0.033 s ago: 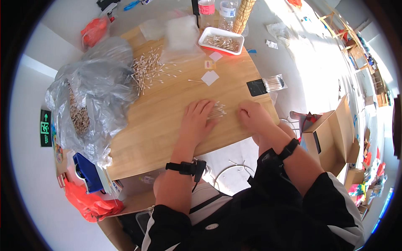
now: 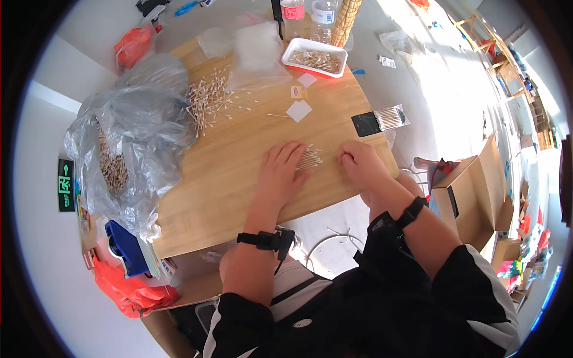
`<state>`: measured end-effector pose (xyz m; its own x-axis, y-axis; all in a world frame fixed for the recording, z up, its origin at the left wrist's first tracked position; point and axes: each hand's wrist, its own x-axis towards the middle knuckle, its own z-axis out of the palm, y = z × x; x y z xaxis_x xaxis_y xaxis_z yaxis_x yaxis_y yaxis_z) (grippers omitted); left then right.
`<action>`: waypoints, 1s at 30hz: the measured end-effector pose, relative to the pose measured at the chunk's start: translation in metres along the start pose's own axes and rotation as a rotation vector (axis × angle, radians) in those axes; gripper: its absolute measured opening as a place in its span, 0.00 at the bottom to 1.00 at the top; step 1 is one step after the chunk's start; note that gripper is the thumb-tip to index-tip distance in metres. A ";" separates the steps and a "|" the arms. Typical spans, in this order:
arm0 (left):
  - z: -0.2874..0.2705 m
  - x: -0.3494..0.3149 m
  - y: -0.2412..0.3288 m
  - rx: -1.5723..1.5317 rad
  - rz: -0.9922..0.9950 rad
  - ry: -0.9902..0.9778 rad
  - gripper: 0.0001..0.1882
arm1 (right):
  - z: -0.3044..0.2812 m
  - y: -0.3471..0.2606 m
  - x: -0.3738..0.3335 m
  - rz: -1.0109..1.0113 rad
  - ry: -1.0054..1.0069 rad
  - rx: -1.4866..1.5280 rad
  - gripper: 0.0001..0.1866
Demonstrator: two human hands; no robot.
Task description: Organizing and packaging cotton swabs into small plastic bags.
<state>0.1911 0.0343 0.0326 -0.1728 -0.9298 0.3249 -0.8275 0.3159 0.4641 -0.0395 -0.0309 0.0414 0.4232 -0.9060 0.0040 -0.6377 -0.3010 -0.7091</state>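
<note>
My left hand (image 2: 282, 170) lies palm down on the wooden table (image 2: 239, 197), fingers stretched forward and thumb apart. A small group of cotton swabs (image 2: 310, 157) shows between its index finger and thumb, the near ends partly hidden by the hand. To the right, my right hand (image 2: 361, 164) rests near the table's edge with its fingers curled in; whatever they may hold is hidden. A loose heap of cotton swabs (image 2: 212, 98) spreads over the far left of the table. A clear pack of cotton swabs (image 2: 389, 118) with a black card end sits at the right edge.
A grey plastic bag (image 2: 143, 131) holding many swabs covers the table's left side. At the back stand a white tray (image 2: 314, 73) of swabs, plastic bottles (image 2: 323, 22) and clear bags (image 2: 256, 51). White paper squares (image 2: 299, 110) lie mid-table. An open cardboard box (image 2: 471, 191) stands right.
</note>
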 end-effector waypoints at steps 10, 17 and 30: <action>0.016 -0.002 0.012 0.149 -0.031 -0.161 0.36 | 0.042 -0.008 0.016 0.091 0.239 0.903 0.15; 0.017 -0.006 0.000 -0.304 -0.167 0.135 0.40 | 0.054 -0.023 0.021 0.062 0.142 1.073 0.24; 0.048 0.005 0.013 -1.041 -0.330 0.228 0.48 | 0.068 -0.043 0.019 0.021 0.167 0.763 0.26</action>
<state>0.1539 0.0254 0.0011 0.1635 -0.9747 0.1525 0.0549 0.1634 0.9850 0.0399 -0.0145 0.0239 0.2749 -0.9602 0.0488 0.0004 -0.0507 -0.9987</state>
